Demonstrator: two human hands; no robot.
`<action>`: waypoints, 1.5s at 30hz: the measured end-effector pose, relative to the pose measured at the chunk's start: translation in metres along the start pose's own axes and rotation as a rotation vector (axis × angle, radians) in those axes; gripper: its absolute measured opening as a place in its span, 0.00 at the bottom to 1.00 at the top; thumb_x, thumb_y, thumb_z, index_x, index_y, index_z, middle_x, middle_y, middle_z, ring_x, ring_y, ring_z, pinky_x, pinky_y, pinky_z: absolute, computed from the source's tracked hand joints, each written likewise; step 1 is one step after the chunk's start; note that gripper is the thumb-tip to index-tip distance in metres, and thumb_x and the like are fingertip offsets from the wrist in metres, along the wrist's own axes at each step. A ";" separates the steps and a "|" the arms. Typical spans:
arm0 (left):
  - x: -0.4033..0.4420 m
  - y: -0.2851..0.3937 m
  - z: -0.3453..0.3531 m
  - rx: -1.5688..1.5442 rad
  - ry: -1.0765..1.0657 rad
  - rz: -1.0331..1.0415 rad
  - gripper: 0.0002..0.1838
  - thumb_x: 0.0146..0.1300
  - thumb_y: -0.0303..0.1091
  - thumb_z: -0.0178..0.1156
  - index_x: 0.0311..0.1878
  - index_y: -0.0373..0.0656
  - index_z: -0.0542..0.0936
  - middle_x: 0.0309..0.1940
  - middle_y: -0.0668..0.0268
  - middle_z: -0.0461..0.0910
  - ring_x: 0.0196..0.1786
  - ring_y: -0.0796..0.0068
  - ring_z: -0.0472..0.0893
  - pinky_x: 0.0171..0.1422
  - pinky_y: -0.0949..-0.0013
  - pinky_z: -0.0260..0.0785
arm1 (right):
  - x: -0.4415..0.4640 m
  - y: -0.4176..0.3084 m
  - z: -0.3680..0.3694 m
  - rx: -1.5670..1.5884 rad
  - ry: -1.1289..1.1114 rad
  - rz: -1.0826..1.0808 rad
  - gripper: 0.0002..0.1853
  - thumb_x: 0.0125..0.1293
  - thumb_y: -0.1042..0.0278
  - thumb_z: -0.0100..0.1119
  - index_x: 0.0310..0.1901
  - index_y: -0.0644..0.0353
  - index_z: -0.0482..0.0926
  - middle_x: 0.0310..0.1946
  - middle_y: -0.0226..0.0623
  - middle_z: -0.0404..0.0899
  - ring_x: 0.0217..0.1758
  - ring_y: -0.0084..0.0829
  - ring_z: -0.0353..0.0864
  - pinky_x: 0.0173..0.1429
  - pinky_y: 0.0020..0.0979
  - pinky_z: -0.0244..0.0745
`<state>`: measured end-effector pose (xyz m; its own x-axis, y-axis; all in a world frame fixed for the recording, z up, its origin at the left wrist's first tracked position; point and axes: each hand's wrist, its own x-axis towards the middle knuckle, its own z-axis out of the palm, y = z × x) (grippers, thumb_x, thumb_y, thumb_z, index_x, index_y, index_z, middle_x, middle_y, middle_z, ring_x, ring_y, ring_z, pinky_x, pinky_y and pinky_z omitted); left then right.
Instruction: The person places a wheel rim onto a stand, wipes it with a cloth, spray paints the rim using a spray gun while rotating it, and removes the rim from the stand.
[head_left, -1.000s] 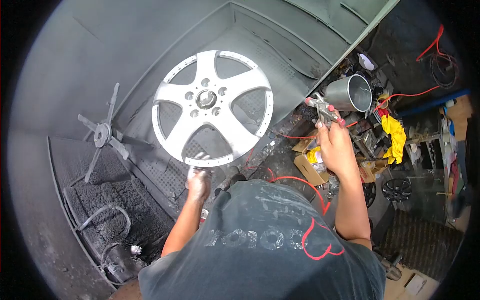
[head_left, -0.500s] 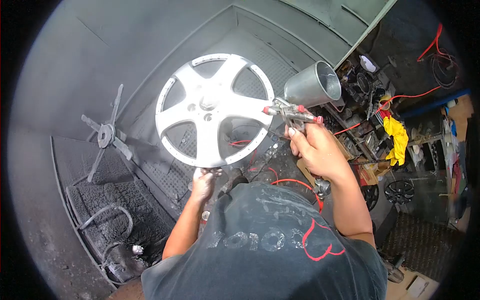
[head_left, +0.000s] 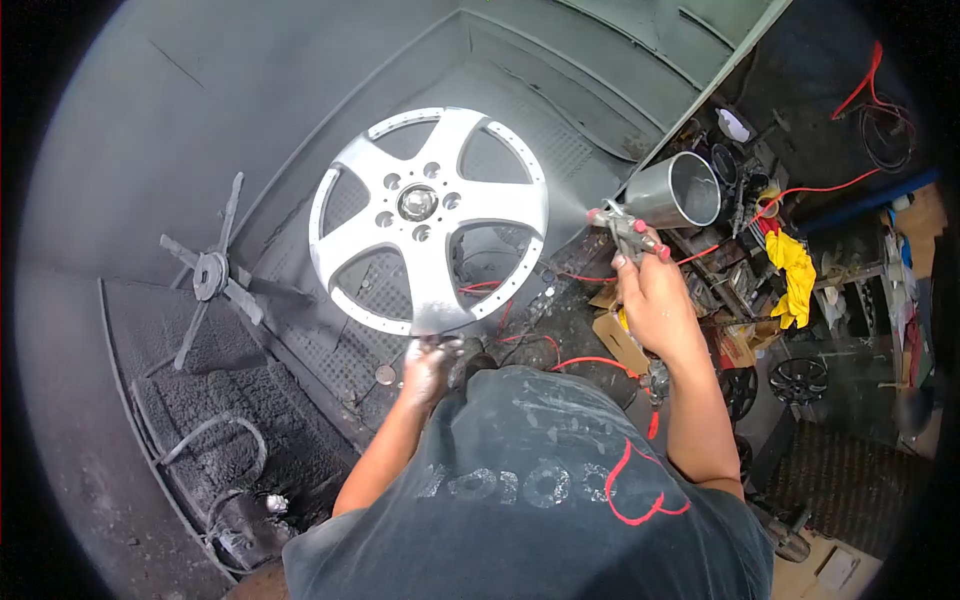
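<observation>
A five-spoke wheel cover, coated silver-white, faces up in the middle of the view. My left hand, dusted with paint, grips it by the near rim. The end of the near spoke, beside my fingers, is greyer than the rest. My right hand is closed round a spray gun with red knobs, just right of the cover and apart from it. A metal paint cup sits on the gun. Pale mist spreads from the nozzle toward the cover's right rim.
A paint-crusted stand with several arms is at the left, above a dark shaggy mat. Grey booth walls rise behind. A red hose trails across the floor. Cluttered shelves, a yellow cloth and a black wheel cover are at the right.
The spray gun has moved right, from over the cover's right rim to beyond it. Bright glare on the cover's middle has faded, so its ring of holes shows. My left hand has shifted slightly right.
</observation>
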<state>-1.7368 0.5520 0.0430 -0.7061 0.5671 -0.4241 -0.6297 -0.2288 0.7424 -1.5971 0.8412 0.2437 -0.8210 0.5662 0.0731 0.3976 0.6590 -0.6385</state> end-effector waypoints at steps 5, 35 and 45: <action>-0.004 -0.014 0.016 -0.175 -0.111 0.087 0.18 0.59 0.15 0.52 0.52 0.42 0.68 0.56 0.57 0.78 0.51 0.60 0.82 0.55 0.56 0.77 | -0.007 -0.030 0.002 0.340 -0.184 0.067 0.18 0.74 0.65 0.53 0.26 0.68 0.75 0.21 0.47 0.77 0.28 0.47 0.79 0.37 0.44 0.72; -0.019 0.002 0.012 -0.178 -0.008 0.083 0.36 0.59 0.18 0.56 0.71 0.51 0.64 0.65 0.72 0.72 0.50 0.75 0.78 0.52 0.65 0.71 | -0.001 -0.047 0.002 0.242 -0.193 -0.086 0.12 0.76 0.71 0.46 0.42 0.72 0.77 0.30 0.44 0.79 0.28 0.33 0.80 0.36 0.37 0.74; -0.023 -0.002 0.027 -0.120 -0.003 0.031 0.23 0.62 0.21 0.58 0.60 0.46 0.70 0.48 0.67 0.75 0.48 0.73 0.79 0.52 0.63 0.72 | -0.023 -0.051 0.016 0.208 -0.507 -0.295 0.13 0.72 0.73 0.52 0.52 0.73 0.74 0.54 0.58 0.77 0.50 0.61 0.79 0.54 0.48 0.74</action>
<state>-1.7103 0.5608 0.0654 -0.7248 0.5608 -0.4003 -0.6420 -0.3389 0.6877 -1.6055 0.7869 0.2621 -0.9968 0.0359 -0.0715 0.0785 0.6128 -0.7864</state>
